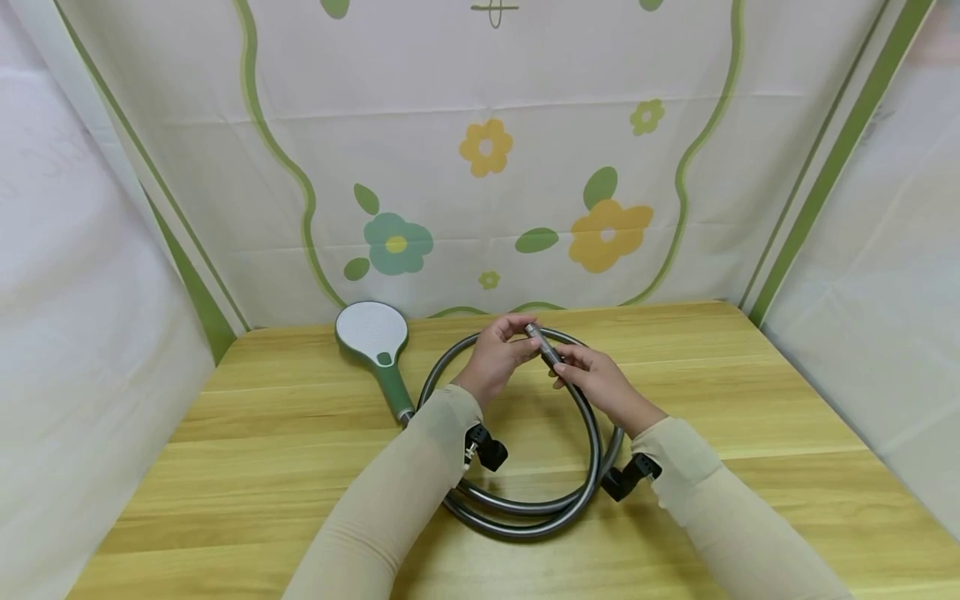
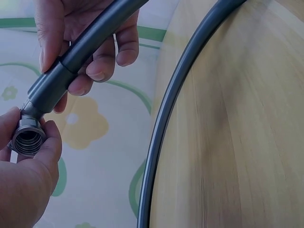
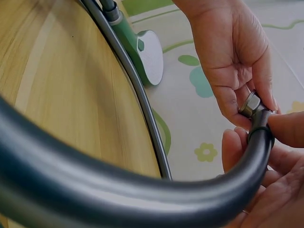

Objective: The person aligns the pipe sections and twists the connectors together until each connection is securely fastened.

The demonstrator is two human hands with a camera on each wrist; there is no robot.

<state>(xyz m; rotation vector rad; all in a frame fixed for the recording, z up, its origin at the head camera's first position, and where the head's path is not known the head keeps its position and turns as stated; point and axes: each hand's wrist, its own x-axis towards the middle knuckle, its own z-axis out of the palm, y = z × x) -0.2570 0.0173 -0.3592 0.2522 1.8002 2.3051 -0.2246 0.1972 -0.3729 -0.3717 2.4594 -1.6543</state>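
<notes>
A dark grey shower hose [image 1: 525, 532] is looped in coils on the table, its free end raised between both hands. My left hand [image 1: 491, 360] pinches the metal threaded nut [image 2: 28, 124] at that end between thumb and fingers. The nut's open mouth with its inner threads faces the left wrist camera. Just behind it, my right hand [image 1: 596, 382] grips the dark sleeve [image 2: 51, 86] of the hose end, thumb on one side and fingers on the other. In the right wrist view the nut [image 3: 252, 101] appears tilted against the hose.
A green shower head [image 1: 390, 385] with a white face lies at the left back of the wooden table [image 1: 262, 467], joined to the hose's other end. Behind the table hangs a white cloth [image 1: 420, 150] printed with flowers. White cloth panels flank both sides.
</notes>
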